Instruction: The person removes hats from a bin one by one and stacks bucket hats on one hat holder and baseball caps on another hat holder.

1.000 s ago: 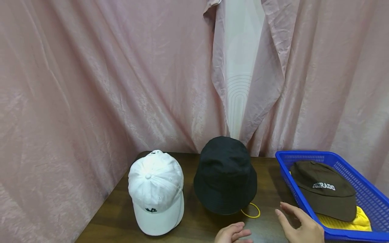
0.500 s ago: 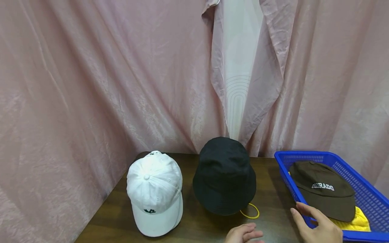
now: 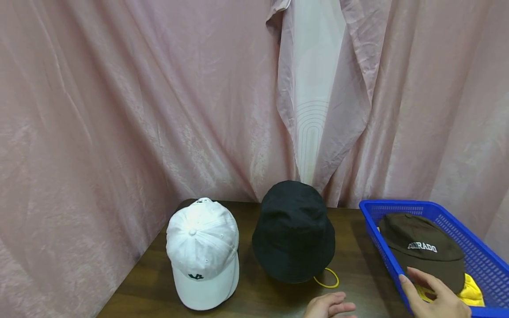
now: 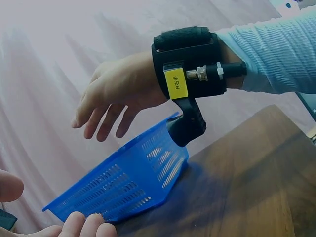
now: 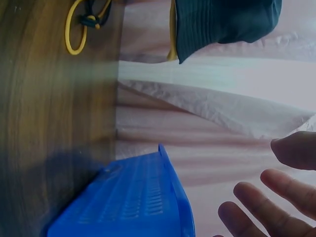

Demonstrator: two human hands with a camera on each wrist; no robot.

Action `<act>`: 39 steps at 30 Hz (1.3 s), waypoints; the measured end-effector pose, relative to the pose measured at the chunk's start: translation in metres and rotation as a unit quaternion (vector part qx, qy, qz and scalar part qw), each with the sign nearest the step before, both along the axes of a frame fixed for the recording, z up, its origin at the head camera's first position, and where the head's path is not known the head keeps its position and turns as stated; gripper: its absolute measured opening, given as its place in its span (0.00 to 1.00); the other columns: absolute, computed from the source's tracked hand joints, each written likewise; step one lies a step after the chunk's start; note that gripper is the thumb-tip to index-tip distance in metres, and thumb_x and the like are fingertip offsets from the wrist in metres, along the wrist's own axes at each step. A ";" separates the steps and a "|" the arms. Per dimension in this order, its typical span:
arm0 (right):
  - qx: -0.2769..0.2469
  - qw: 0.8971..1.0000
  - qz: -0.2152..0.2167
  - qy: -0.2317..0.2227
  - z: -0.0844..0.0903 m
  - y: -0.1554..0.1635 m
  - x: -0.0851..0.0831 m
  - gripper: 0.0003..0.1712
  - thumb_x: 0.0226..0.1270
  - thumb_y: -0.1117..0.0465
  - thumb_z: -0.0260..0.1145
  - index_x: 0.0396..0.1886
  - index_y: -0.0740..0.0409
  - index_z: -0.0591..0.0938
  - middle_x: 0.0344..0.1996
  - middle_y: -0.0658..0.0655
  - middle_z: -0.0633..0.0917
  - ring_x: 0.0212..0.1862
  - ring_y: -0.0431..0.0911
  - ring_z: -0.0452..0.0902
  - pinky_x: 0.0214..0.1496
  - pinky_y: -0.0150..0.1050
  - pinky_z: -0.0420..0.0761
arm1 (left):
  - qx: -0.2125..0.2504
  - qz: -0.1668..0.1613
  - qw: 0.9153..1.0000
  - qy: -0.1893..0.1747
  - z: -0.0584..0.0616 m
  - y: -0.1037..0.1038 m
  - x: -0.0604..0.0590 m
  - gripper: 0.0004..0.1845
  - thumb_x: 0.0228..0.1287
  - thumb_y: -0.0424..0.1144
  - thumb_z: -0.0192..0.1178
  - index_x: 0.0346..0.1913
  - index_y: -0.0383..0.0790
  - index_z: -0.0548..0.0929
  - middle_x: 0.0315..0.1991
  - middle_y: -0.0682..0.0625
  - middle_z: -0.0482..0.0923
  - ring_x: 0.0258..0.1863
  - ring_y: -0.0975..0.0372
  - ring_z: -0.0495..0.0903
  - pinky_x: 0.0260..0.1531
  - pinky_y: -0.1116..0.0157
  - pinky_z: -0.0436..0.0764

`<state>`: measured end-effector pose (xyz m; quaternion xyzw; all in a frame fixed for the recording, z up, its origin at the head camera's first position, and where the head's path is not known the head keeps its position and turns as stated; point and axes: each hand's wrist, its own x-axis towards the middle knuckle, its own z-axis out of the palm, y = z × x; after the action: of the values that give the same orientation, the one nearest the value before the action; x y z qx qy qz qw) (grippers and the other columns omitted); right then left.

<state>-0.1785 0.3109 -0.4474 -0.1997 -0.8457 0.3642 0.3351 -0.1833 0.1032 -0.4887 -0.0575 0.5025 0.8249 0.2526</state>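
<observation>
My right hand (image 3: 437,298) hovers over the near left part of a blue plastic basket (image 3: 483,254), thumb and fingers apart and holding nothing. In the left wrist view the same hand (image 4: 116,96) hangs above the basket's rim with its fingers drooping loosely. A dark brown cap (image 3: 421,234) with white lettering lies in the basket, on top of something yellow (image 3: 472,291). My left hand (image 3: 331,306) is low in the head view, in front of a black bucket hat (image 3: 294,234), its fingers relaxed and holding nothing.
White baseball caps (image 3: 203,251), apparently stacked, stand on the left of the brown wooden table (image 3: 139,287). A yellow cord loop (image 3: 336,282) pokes out from under the bucket hat. Behind the table hangs a pink curtain (image 3: 199,110) with a gap in it.
My right hand has moved to the right, from beside the basket to over its near left edge. The left hand has shifted right too. The hats and basket have stayed put.
</observation>
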 end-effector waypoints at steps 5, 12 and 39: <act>-0.010 1.000 -0.001 -0.010 0.001 0.005 -0.001 0.20 0.60 0.61 0.76 0.47 0.70 0.86 0.40 0.70 0.87 0.27 0.11 0.60 0.27 0.12 0.64 | 0.004 -0.002 1.000 -0.006 -0.001 0.004 -0.001 0.21 0.70 0.36 0.57 0.56 0.21 0.76 0.46 0.34 0.85 0.51 0.40 0.83 0.51 0.53 0.82; -0.037 0.999 -0.003 -0.022 0.001 0.013 -0.007 0.22 0.61 0.58 0.76 0.49 0.71 0.85 0.41 0.72 0.87 0.26 0.10 0.60 0.25 0.13 0.66 | 0.005 -0.011 1.000 -0.019 0.002 0.015 -0.004 0.21 0.71 0.36 0.57 0.57 0.20 0.76 0.47 0.35 0.85 0.51 0.41 0.83 0.52 0.53 0.82; -0.023 0.993 -0.008 -0.119 0.014 0.058 -0.020 0.33 0.70 0.48 0.67 0.60 0.72 0.76 0.50 0.75 0.82 0.23 0.15 0.54 0.70 0.64 0.51 | -0.013 -0.013 1.000 0.012 0.008 0.055 -0.014 0.08 0.70 0.30 0.56 0.47 0.28 0.80 0.42 0.34 0.86 0.46 0.41 0.85 0.48 0.52 0.83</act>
<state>-0.1980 0.3689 -0.4329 -0.2566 -0.8692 0.3544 0.2303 -0.1972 0.1581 -0.4810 -0.0442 0.5173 0.8153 0.2564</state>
